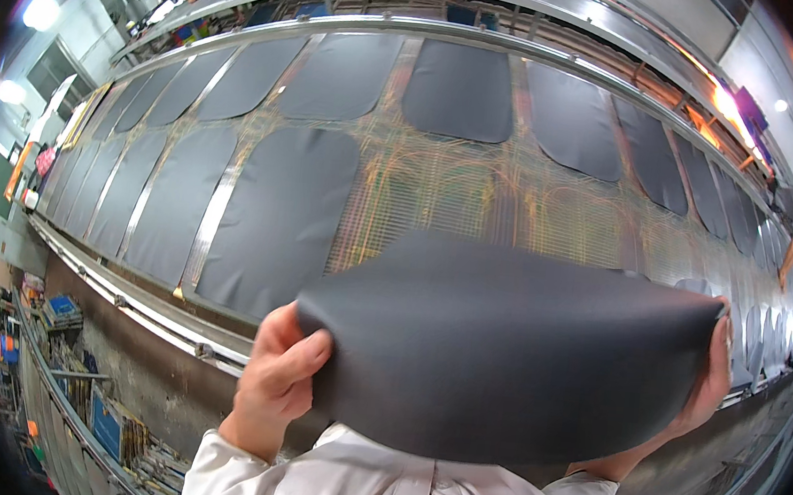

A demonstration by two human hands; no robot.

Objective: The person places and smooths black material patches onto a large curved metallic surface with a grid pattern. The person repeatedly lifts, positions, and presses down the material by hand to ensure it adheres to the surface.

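In both hands [276,376] [709,379] curves a dark sheet [501,351].

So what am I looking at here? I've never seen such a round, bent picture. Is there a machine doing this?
There's no robot here: these are a person's own two bare hands. The camera sits on that person's head, looking down, and its very wide lens makes straight edges curve. At the bottom you see their white, long-sleeved garment.

The left hand and right hand hold a large, smooth, dark grey bendable sheet by its two sides, and it bows between them. Beyond lies a long table streaked with coloured lines, bearing rows of flat, dark grey pieces with rounded corners. Other people are at work near the far left and right.
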